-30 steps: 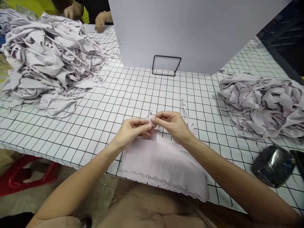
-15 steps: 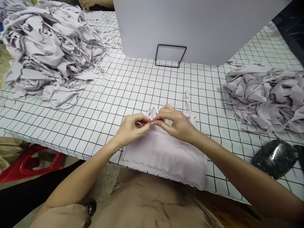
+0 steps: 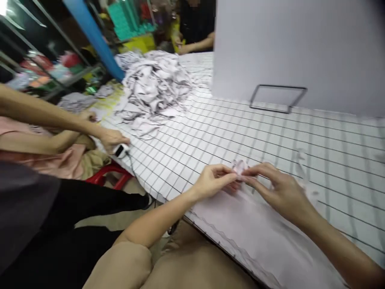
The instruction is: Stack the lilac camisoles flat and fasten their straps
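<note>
Both of my hands meet over a pale lilac cloth that lies flat at the front edge of the table. The thumb and fingertips of my left hand pinch the cloth's far edge. Right beside them, my right hand pinches the same edge, its fingertips almost touching the left ones. Curled strips of the fabric rise just behind my fingertips. A loose thin strip lies beyond my right hand. The image is blurred, and the pinched spot is small.
A grey-white fabric pile lies at the far left of the grid-patterned tablecloth. A white board stands behind a black wire frame. At left, a person's hand holds a small white device with a cable; another person sits beyond.
The view has swung to the left, bringing people, shelves and the white device into sight. The right-hand fabric pile has left the view. Both hands still pinch the cloth's edge.
</note>
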`<state>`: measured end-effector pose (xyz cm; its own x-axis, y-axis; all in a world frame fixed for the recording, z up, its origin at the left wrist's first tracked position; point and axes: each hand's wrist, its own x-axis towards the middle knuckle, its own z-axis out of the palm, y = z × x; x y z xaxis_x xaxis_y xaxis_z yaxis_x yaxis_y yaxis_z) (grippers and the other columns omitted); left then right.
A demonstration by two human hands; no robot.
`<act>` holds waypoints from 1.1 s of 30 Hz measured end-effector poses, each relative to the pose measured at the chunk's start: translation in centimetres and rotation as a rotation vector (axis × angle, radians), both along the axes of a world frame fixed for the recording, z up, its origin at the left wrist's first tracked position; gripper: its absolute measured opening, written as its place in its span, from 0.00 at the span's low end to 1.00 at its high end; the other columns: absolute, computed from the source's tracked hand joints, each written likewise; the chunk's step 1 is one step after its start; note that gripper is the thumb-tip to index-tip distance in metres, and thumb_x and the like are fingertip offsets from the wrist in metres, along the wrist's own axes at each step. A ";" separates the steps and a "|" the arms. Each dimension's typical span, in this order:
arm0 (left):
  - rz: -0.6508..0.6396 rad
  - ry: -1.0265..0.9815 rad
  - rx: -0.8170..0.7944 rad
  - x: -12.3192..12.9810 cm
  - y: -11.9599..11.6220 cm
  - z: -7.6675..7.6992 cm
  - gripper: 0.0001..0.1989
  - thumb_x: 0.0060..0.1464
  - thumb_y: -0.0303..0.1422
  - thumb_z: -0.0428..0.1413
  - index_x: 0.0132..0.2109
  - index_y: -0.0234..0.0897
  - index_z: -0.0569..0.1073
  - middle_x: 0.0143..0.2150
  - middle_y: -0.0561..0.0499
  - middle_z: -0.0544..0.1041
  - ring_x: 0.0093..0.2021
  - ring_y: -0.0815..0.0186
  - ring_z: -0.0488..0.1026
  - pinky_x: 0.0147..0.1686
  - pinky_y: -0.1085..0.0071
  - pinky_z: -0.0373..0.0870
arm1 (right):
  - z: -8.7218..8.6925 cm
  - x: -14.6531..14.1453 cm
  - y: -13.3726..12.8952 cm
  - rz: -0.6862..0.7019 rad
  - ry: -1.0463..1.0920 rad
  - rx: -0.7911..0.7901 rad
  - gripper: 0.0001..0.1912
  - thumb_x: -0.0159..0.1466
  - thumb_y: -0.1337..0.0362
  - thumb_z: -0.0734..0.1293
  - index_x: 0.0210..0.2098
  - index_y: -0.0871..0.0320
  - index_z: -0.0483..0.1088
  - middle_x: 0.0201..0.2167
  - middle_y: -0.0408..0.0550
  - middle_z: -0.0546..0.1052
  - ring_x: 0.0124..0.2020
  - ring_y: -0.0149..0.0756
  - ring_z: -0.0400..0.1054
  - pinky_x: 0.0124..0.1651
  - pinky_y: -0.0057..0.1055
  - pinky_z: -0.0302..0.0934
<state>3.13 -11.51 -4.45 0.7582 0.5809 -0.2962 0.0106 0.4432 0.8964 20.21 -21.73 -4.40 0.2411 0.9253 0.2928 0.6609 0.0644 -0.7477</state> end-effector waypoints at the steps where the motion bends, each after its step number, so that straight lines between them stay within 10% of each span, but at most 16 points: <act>1: -0.006 -0.032 -0.074 0.0 0.1 -0.1 0.28 0.38 0.48 0.73 0.39 0.30 0.78 0.30 0.48 0.79 0.30 0.65 0.78 0.35 0.66 0.77 | -0.1 0.1 0.2 0.022 -0.012 0.025 0.16 0.67 0.44 0.66 0.38 0.47 0.78 0.34 0.47 0.80 0.34 0.43 0.76 0.34 0.40 0.69; 8: 0.039 -0.086 -0.241 -0.6 -0.4 0.3 0.28 0.29 0.41 0.77 0.36 0.31 0.76 0.31 0.51 0.78 0.29 0.67 0.78 0.41 0.63 0.75 | 1.1 0.8 1.5 0.047 -0.070 0.057 0.18 0.63 0.37 0.66 0.34 0.40 0.77 0.30 0.48 0.80 0.25 0.43 0.73 0.21 0.41 0.58; 16: 0.394 -0.056 0.301 -7.3 -3.4 1.7 0.19 0.51 0.42 0.68 0.44 0.33 0.78 0.41 0.46 0.78 0.36 0.69 0.75 0.41 0.68 0.74 | 0.4 1.6 3.5 0.059 -0.605 0.260 0.28 0.73 0.45 0.50 0.51 0.52 0.74 0.49 0.63 0.77 0.48 0.63 0.71 0.42 0.59 0.65; 26: 0.387 0.028 0.382 -9.2 -8.1 1.3 0.13 0.54 0.38 0.65 0.42 0.35 0.79 0.37 0.49 0.78 0.35 0.68 0.76 0.39 0.71 0.75 | 6.2 -4.1 -7.9 0.139 -0.847 0.211 0.15 0.74 0.67 0.57 0.55 0.63 0.70 0.54 0.61 0.76 0.54 0.55 0.69 0.51 0.56 0.65; 33: 0.290 0.001 0.434 -7.6 -8.2 0.3 0.12 0.56 0.39 0.64 0.43 0.36 0.79 0.39 0.48 0.78 0.39 0.65 0.76 0.43 0.68 0.77 | 5.7 -4.1 -12.2 0.105 -0.707 0.053 0.12 0.73 0.69 0.60 0.53 0.62 0.70 0.48 0.57 0.78 0.50 0.48 0.71 0.53 0.52 0.65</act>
